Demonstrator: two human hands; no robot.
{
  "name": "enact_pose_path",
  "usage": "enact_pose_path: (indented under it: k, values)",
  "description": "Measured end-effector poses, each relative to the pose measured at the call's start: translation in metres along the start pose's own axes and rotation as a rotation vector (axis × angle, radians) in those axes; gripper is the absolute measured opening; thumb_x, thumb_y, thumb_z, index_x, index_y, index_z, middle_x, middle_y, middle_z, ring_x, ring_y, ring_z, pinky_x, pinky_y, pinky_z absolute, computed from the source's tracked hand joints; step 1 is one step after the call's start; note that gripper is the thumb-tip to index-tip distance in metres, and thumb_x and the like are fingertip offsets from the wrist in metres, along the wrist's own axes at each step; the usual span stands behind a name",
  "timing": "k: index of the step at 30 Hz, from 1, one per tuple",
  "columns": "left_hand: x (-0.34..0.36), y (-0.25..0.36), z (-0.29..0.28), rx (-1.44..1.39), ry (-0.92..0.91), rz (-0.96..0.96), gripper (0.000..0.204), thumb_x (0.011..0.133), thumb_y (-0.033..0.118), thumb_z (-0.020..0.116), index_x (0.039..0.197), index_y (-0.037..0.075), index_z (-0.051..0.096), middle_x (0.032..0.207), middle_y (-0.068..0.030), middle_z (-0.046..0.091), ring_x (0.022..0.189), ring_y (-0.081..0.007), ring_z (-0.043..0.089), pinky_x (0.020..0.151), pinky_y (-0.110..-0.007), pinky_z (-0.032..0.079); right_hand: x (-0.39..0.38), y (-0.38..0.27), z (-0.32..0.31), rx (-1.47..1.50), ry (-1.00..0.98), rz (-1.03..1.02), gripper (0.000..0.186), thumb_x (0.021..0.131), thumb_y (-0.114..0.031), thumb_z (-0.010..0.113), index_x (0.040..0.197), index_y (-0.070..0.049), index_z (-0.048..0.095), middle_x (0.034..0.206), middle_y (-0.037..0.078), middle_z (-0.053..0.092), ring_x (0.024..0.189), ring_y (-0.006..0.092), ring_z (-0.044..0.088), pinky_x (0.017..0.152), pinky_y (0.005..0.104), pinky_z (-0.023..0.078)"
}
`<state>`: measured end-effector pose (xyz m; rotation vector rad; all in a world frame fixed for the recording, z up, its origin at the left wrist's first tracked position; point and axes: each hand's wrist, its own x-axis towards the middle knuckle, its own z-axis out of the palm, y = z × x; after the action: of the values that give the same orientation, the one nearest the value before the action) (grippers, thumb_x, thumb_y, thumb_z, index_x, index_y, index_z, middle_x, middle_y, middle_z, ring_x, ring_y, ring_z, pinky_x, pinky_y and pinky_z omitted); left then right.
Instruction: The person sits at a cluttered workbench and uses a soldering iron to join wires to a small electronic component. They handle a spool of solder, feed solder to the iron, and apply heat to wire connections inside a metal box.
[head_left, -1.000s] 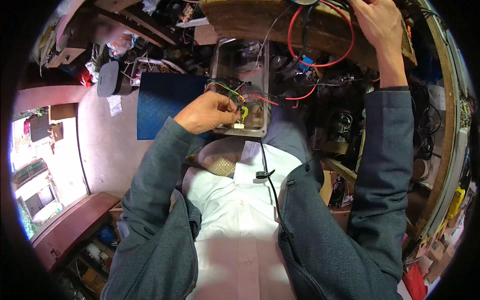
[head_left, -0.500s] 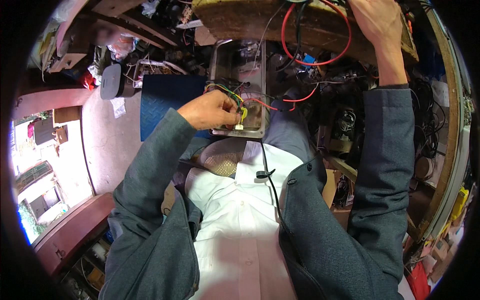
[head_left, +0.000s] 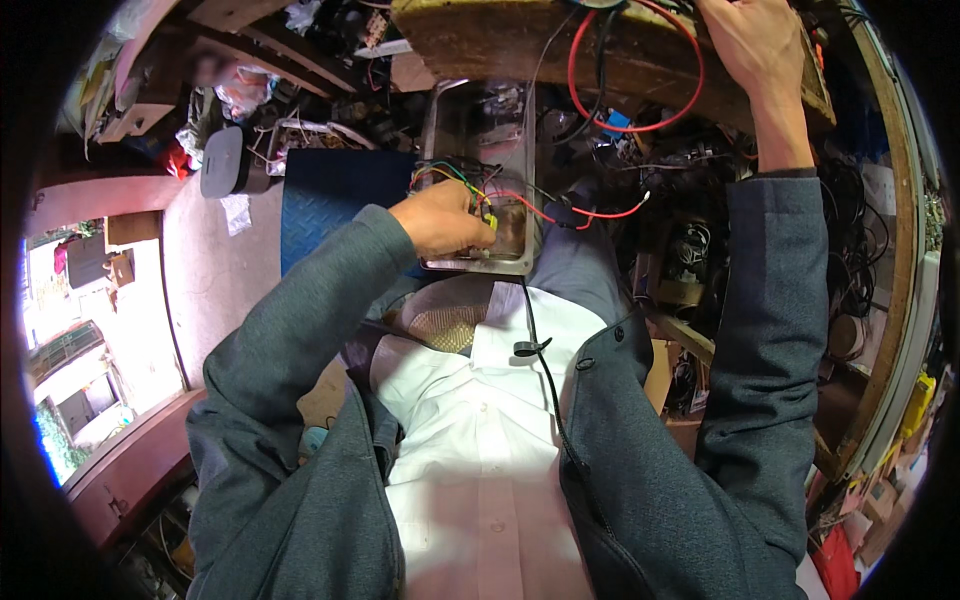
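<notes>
An open, box-shaped metal casing rests between my legs, worn and stained inside. My left hand reaches over its left wall, fingers pinched on thin coloured wires. Yellow, green and dark strands of this wire bundle arch over the hand, and a yellow-green piece shows by the fingertips. What exactly sits between the fingertips is hidden. A red wire runs out of the casing to the right and ends loose above my thigh. My right hand lies at the wooden bench's right part; its fingers leave the picture at the top.
A thick wooden bench edge crosses the top, with a red lead looping down from it. Left of the casing lies a blue textured board. A dark rounded box stands farther left. Tangled cables fill the right side.
My left hand has shifted slightly right, covering the white connector seen below its fingertips before. The red wire's loose end has dropped and swung right. My right hand stays in place.
</notes>
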<state>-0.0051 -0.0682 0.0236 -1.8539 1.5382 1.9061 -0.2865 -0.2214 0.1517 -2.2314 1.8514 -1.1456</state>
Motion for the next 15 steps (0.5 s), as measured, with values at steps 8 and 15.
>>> enact_pose_path:
  k: [8, 15]
  values:
    - [-0.014, 0.012, -0.007, -0.085, -0.092, -0.035, 0.016, 0.083, 0.011, 0.067, 0.073, -0.001, 0.063, 0.060, -0.0068, 0.061, 0.045, -0.0138, 0.058, 0.040, -0.029, 0.050, 0.002, 0.004, 0.000, -0.014, -0.002, -0.024, 0.025, 0.082, -0.025, 0.069, 0.079, 0.000, 0.072, 0.068, 0.018, 0.067, 0.062, 0.0269, 0.068, 0.061, 0.0383, 0.051]
    - [-0.019, 0.015, -0.012, -0.144, -0.140, -0.062, 0.015, 0.086, 0.011, 0.064, 0.074, 0.002, 0.061, 0.062, -0.0053, 0.060, 0.046, -0.0121, 0.058, 0.038, -0.027, 0.048, 0.000, 0.004, 0.001, -0.018, 0.004, -0.016, 0.026, 0.082, -0.026, 0.069, 0.080, 0.000, 0.072, 0.068, 0.018, 0.067, 0.064, 0.0270, 0.069, 0.062, 0.0384, 0.052]
